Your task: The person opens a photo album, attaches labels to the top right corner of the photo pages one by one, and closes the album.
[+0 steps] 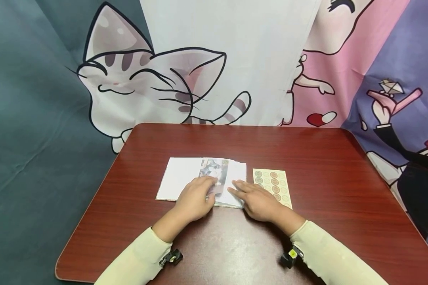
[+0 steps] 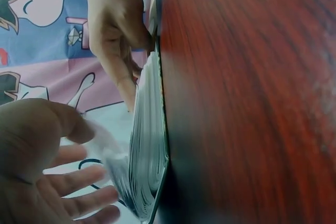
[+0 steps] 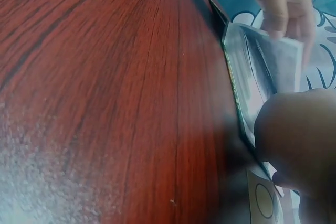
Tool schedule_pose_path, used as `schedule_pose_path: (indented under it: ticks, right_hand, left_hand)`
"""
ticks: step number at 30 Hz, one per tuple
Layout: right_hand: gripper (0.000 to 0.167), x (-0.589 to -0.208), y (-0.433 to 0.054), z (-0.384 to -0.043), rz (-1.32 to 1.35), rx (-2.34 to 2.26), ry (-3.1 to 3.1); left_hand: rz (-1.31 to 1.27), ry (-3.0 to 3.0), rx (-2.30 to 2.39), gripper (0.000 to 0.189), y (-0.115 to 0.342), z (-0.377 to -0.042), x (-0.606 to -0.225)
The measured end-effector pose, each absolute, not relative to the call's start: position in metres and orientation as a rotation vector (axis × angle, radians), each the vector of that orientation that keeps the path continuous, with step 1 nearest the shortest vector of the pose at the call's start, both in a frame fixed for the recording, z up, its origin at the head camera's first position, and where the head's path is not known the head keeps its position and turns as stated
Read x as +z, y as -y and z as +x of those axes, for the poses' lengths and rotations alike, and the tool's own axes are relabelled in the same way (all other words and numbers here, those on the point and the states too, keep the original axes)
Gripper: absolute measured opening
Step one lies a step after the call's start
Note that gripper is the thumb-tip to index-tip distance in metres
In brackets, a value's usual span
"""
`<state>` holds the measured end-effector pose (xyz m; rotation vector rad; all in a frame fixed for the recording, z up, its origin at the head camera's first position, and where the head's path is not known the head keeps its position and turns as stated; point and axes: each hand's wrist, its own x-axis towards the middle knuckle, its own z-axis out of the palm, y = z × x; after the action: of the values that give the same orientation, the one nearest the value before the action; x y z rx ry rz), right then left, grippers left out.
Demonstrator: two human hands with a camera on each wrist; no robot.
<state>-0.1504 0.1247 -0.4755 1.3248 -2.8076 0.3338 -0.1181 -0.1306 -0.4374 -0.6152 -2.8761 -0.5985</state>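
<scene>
An open album point(image 1: 182, 174) with a thick stack of pages lies on the table. My left hand point(image 1: 196, 198) holds a partly raised page point(image 3: 286, 61) between thumb and fingers. That page point(image 1: 214, 168) bears a grey-blue picture and a small round sticker near its top. My right hand point(image 1: 258, 200) rests with fingers extended across the right-hand white page point(image 1: 238, 170), at the album's right edge. Under and beside the right hand lies a pale yellow sheet of round stickers point(image 1: 279, 182), partly covered by that hand.
The dark red wooden table point(image 1: 306, 150) extends around the album on all sides. Behind it hangs a cloth backdrop point(image 1: 214, 31) with cartoon cats. Both sleeves carry small black wrist cameras point(image 1: 290, 257).
</scene>
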Motion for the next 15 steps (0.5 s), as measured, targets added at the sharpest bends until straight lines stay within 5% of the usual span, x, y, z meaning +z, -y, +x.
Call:
schedule_pose_path:
  ticks: [7, 15]
  right_hand:
    - [0.059, -0.4727, -0.1216, -0.1506, 1.324, 0.297, 2.812]
    - [0.055, -0.4714, -0.1176, -0.1519, 1.318, 0.243, 2.769]
  left_hand:
    - [-0.579, 2.708, -0.580, 0.066, 0.1339, -0.1193, -0.4355]
    - [-0.721, 2.876, -0.344, 0.060, 0.1258, -0.1220, -0.4443]
